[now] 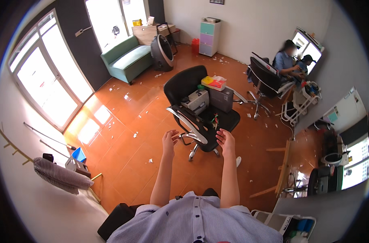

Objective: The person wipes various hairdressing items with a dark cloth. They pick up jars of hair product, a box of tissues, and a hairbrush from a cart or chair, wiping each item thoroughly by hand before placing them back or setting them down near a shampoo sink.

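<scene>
Both my arms reach forward over the floor with nothing in the hands. My left hand (169, 141) is open, its fingers a little bent toward the right, near the armrest of a black salon chair (187, 85). Level with it, my right hand (226, 141) is open too, fingers apart, in front of the seat's near right edge. On that seat stand a silver case (196, 102) and a dark grey box (221, 100). A yellow and red soft tissue pack (214, 82) lies on the grey box. Something small, green and red (215, 120) rests on the seat.
White scraps litter the orange tile floor (123, 162). Behind the chair are a green sofa (127, 60), a black fan (162, 52) and a pastel-drawer cabinet (209, 38). A person (285, 60) sits at far right by a mirror. A wooden frame (283, 170) stands at right, a coat rack (12, 148) at left.
</scene>
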The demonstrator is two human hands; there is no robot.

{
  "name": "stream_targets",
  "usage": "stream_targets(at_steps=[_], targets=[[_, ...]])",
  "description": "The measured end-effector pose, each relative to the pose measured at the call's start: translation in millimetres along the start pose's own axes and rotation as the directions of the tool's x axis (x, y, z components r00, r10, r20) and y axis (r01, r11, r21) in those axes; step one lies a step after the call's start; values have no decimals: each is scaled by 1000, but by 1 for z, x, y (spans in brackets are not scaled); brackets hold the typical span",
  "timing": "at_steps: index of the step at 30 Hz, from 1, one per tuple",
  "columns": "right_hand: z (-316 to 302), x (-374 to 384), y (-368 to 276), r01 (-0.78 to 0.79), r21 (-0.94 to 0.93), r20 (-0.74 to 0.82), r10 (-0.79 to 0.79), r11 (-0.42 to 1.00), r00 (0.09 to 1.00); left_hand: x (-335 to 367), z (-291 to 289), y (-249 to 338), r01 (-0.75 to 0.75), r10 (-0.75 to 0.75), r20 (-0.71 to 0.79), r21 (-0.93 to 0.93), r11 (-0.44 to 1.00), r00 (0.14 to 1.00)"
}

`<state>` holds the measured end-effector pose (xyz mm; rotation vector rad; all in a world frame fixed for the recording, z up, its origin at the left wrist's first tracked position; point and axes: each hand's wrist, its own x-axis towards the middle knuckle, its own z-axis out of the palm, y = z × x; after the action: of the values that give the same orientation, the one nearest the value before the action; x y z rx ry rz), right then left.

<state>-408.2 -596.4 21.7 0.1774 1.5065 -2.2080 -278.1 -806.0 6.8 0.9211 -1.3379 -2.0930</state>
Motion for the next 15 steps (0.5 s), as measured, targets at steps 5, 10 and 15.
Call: stream_targets(at_steps=[5, 10, 15], targets=[[36, 55, 7, -54, -71, 74, 60, 996, 995, 46, -1, -1, 31, -33, -78, -25, 999, 996], [63, 131, 1, -73, -89, 117, 83, 993, 990, 112, 27, -4, 42, -43, -8, -55, 998, 999], [89, 232, -9, -107, -125, 156, 126, 986, 980, 202, 77, 1, 36, -35, 26, -67, 997, 999]])
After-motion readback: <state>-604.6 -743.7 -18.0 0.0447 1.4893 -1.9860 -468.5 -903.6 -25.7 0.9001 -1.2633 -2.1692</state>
